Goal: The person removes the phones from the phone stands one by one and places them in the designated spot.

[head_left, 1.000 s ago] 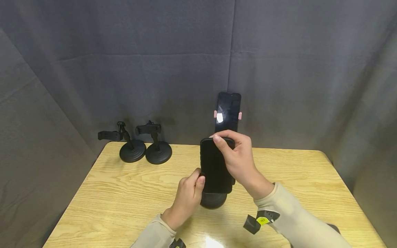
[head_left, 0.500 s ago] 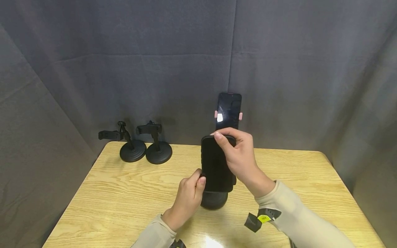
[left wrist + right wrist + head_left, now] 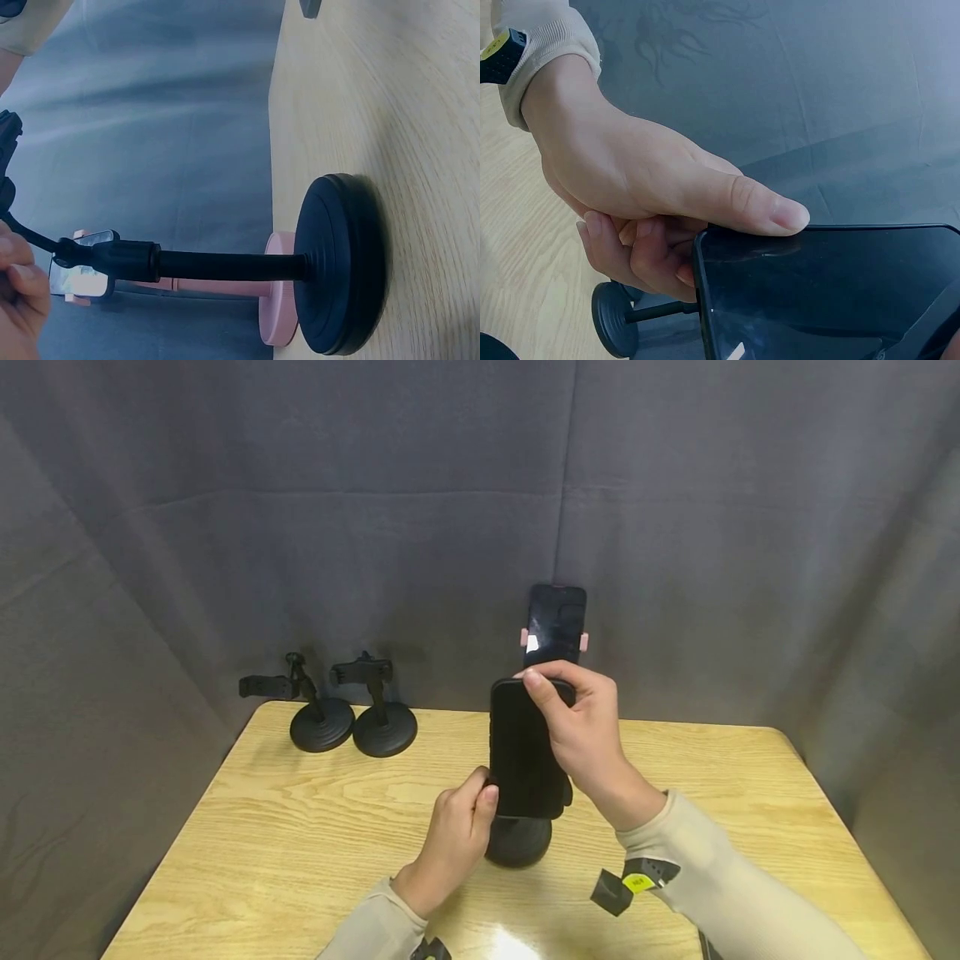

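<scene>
Where the wooden table [image 3: 300, 835] ends, grey cloth [image 3: 390, 552] hangs.

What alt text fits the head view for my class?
A right hand pinches the top of a dark phone, a black stand behind it; the left hand is at the phone's lower left. Beyond, another phone sits in a pink holder; two more stands are at left on the wooden table.
</scene>
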`<state>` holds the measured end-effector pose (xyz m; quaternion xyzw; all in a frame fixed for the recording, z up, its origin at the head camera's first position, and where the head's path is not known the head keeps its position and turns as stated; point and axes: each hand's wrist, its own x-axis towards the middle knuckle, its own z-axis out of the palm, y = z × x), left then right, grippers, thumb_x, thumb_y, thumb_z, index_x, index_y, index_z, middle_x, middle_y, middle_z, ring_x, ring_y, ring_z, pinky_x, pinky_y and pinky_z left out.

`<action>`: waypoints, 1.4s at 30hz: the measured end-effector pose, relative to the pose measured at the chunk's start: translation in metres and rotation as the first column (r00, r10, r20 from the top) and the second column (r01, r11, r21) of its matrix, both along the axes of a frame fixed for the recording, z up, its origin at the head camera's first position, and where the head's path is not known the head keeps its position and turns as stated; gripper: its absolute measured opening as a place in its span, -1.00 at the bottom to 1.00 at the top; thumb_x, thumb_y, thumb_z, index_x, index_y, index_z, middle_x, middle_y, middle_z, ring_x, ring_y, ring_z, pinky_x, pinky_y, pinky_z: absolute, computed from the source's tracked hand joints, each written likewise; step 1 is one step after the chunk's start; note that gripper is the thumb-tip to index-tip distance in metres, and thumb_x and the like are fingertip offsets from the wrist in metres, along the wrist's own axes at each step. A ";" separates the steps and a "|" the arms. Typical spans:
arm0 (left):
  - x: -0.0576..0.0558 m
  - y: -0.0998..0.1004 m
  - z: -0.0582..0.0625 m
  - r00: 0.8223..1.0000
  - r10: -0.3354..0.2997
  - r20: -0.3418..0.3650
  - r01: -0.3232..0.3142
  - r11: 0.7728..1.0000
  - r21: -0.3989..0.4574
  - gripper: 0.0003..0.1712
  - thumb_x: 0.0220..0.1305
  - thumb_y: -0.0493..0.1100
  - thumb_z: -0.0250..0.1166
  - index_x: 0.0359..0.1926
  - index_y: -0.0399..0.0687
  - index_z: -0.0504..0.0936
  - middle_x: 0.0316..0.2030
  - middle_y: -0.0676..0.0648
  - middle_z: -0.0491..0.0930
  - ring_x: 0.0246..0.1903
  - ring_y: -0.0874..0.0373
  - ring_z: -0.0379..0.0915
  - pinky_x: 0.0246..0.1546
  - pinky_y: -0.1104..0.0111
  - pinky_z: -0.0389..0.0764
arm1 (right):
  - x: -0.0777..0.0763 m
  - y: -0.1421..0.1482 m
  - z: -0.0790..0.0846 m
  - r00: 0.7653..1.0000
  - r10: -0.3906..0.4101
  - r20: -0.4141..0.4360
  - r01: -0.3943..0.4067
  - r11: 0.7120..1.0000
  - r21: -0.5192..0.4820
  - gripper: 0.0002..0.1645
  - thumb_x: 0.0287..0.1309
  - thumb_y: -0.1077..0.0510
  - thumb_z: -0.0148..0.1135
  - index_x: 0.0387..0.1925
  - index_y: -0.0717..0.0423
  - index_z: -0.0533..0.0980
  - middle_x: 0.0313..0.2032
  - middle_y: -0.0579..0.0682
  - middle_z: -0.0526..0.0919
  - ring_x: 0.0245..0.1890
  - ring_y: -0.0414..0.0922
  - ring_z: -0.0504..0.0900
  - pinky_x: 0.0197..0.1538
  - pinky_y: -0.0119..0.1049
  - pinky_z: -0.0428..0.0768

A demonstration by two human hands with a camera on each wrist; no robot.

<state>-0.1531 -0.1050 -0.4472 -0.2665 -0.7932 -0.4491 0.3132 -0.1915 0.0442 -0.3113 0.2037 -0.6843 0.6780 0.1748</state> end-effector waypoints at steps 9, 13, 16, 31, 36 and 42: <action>0.001 0.000 0.003 1.000 0.000 0.008 0.000 1.000 0.002 -0.43 0.65 0.10 -0.23 -0.46 -0.13 0.38 -0.70 0.10 0.17 -0.63 0.47 0.00 -0.64 0.69 0.06 | 0.002 -0.002 0.002 1.000 -0.002 0.001 0.002 0.999 -0.045 -0.86 0.29 0.42 0.23 -0.29 0.53 0.61 -0.43 -0.33 0.73 -0.47 -0.35 0.70 -0.30 -0.41 0.72; 0.001 0.001 0.002 1.000 0.003 0.003 -0.003 1.000 -0.001 -0.42 0.65 0.11 -0.24 -0.47 -0.13 0.37 -0.70 0.10 0.17 -0.63 0.46 0.00 -0.64 0.69 0.05 | 0.002 0.000 0.002 1.000 -0.002 0.000 0.002 0.999 -0.034 -0.86 0.29 0.42 0.23 -0.27 0.52 0.62 -0.43 -0.33 0.73 -0.46 -0.35 0.70 -0.29 -0.40 0.73; 0.001 0.003 0.002 1.000 0.004 0.000 -0.004 1.000 -0.007 -0.41 0.65 0.12 -0.25 -0.46 -0.13 0.38 -0.70 0.10 0.17 -0.64 0.45 0.00 -0.64 0.69 0.05 | 0.003 0.002 0.004 1.000 -0.005 -0.012 0.005 1.000 -0.006 -0.87 0.29 0.41 0.23 -0.27 0.50 0.63 -0.42 -0.35 0.73 -0.44 -0.35 0.71 -0.28 -0.40 0.73; 0.015 0.004 -0.007 0.993 -0.108 0.055 0.107 0.994 0.023 -0.53 0.65 0.01 -0.19 -0.43 -0.11 0.33 -0.73 0.10 0.18 -0.65 0.61 -0.11 -0.73 0.74 0.05 | -0.005 0.019 0.053 1.000 -0.008 0.007 0.009 0.977 -0.212 -0.70 0.42 0.28 0.15 -0.40 -0.05 0.68 -0.41 -0.15 0.72 -0.52 -0.29 0.72 -0.39 -0.40 0.71; 0.013 0.005 -0.006 0.994 -0.103 0.046 0.103 0.995 0.001 -0.48 0.65 0.07 -0.26 -0.43 -0.10 0.32 -0.73 0.10 0.18 -0.65 0.60 -0.12 -0.73 0.75 0.04 | -0.001 0.024 0.051 0.997 -0.017 0.070 0.032 0.977 -0.211 -0.69 0.43 0.26 0.16 -0.41 -0.09 0.68 -0.40 -0.16 0.72 -0.53 -0.30 0.70 -0.39 -0.42 0.70; 0.015 0.004 -0.006 0.994 -0.086 0.062 0.086 0.996 -0.005 -0.53 0.65 0.02 -0.23 -0.41 -0.08 0.34 -0.70 0.11 0.23 -0.65 0.56 -0.05 -0.70 0.73 0.08 | 0.004 0.032 0.049 0.994 -0.016 0.104 0.036 0.982 -0.187 -0.69 0.43 0.23 0.17 -0.41 -0.11 0.69 -0.40 -0.16 0.69 -0.52 -0.31 0.69 -0.37 -0.41 0.71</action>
